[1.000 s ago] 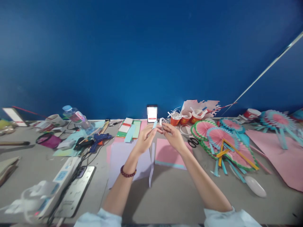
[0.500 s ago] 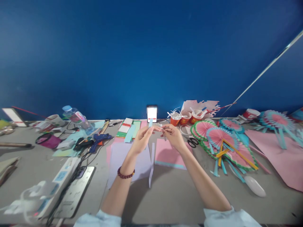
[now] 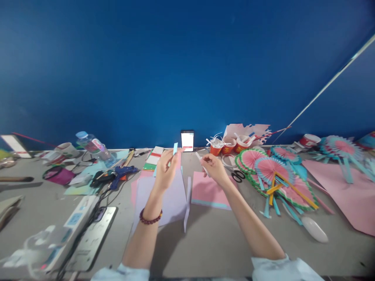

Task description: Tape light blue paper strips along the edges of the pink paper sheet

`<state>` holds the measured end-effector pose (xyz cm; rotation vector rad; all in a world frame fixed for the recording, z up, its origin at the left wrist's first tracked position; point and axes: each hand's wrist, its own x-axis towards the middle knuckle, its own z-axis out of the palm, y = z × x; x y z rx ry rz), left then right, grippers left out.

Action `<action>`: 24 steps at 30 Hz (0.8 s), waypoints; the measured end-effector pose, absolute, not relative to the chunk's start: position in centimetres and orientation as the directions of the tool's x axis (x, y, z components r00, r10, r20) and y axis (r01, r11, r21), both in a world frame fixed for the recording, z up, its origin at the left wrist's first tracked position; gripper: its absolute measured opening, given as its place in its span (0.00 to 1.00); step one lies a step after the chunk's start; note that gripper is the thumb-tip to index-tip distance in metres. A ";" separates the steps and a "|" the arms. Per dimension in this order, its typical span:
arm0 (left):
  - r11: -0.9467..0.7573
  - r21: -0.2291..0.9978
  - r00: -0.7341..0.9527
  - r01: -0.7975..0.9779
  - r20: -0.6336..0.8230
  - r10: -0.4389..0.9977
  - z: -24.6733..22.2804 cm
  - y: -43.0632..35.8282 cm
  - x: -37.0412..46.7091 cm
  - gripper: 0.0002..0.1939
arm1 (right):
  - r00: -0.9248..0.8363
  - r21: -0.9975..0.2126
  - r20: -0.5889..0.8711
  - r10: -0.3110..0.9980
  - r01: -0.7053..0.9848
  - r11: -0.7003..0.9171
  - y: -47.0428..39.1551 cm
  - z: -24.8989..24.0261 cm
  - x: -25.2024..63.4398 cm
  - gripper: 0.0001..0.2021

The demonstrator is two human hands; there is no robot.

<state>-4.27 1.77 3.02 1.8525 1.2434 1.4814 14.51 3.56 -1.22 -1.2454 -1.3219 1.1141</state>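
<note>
My left hand (image 3: 166,168) is raised above the lilac paper sheet (image 3: 146,203), its fingers closed on a light blue paper strip (image 3: 175,148) that sticks up past them. To the right, my right hand (image 3: 213,166) pinches a narrow white strip (image 3: 198,156) over the pink sheet (image 3: 206,191). A gap lies between the two hands. A thin lilac strip (image 3: 187,210) lies on the table between the two sheets.
Paper cups (image 3: 216,150) holding white strips, black-handled scissors (image 3: 238,176) and pleated paper fans (image 3: 274,171) are on the right. A lit phone (image 3: 187,140) stands at the wall. Leftward are a blue glue gun (image 3: 123,173), a bottle (image 3: 95,147) and a power strip (image 3: 73,226).
My hands were together at the middle and have come apart. The left hand moved leftward with the blue strip; the white strip in the right hand now shows clearly.
</note>
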 end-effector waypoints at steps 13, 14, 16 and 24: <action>-0.207 0.969 -0.009 0.135 0.211 0.978 0.3 4.4 -4.5 0.12 | -0.094 -0.973 -0.021 0.995 -0.228 -0.042 2.9 -0.3 14.6 0.15; -0.175 0.979 -0.003 0.101 0.176 0.984 0.4 4.4 -4.4 0.12 | -0.122 -0.966 -0.019 0.992 -0.254 -0.050 2.8 -0.3 14.6 0.15; -0.151 0.986 0.002 0.068 0.151 0.989 0.5 4.4 -4.2 0.12 | -0.167 -0.953 -0.012 0.986 -0.295 -0.061 2.7 -0.1 14.6 0.14; -0.099 0.994 -0.017 0.054 0.100 0.995 0.3 4.5 -3.8 0.10 | -0.231 -0.928 -0.012 0.973 -0.361 -0.097 1.9 0.8 14.8 0.14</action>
